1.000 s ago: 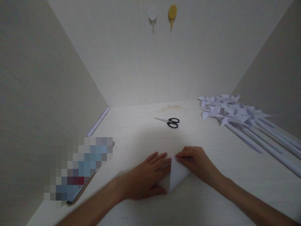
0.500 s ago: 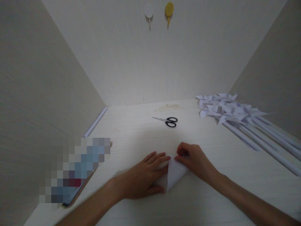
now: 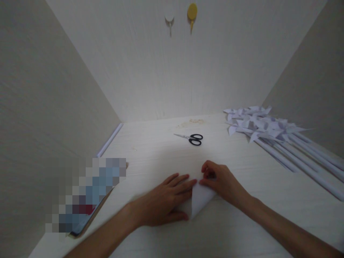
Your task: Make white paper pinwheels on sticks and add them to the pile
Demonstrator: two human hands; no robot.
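A small sheet of white paper (image 3: pixel 201 198), folded over into a triangle, lies on the table between my hands. My left hand (image 3: pixel 168 199) rests flat with its fingers spread, covering the left part of the paper. Its index fingertip touches the fold near the top corner. My right hand (image 3: pixel 219 179) is closed at the paper's upper right, thumb along the top edge and fingers curled. Black-handled scissors (image 3: pixel 192 138) lie beyond both hands, blades pointing left.
Several paper pinwheels (image 3: pixel 258 123) on rolled paper sticks (image 3: pixel 309 172) are piled at the right. A paper tube (image 3: pixel 109 139) lies along the left wall, near a blurred-out phone-like object (image 3: pixel 91 200). Two hooks, one yellow (image 3: pixel 192 12), hang on the back wall.
My left index finger has slid slightly right along the top of the folded paper. My right fingers have lifted a little; otherwise the hands and paper stay in place.
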